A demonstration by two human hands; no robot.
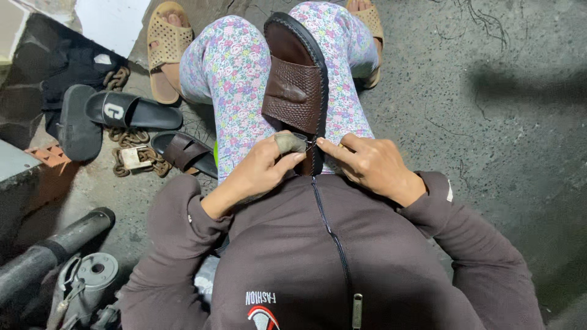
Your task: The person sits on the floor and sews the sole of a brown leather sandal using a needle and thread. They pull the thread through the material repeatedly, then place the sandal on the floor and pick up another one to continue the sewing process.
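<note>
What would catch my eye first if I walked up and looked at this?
A brown sandal lies on the person's lap in floral trousers, with the left hand and right hand pinching at its near edge. A thumb cover sits on the left hand. On the floor to the left lie black slippers, a chain and a padlock.

Sandal [296, 85] on your lap, between your hands; second sandal [183, 151], chain [131, 160], padlock [132, 157] on floor [489, 122] to your left.
</note>
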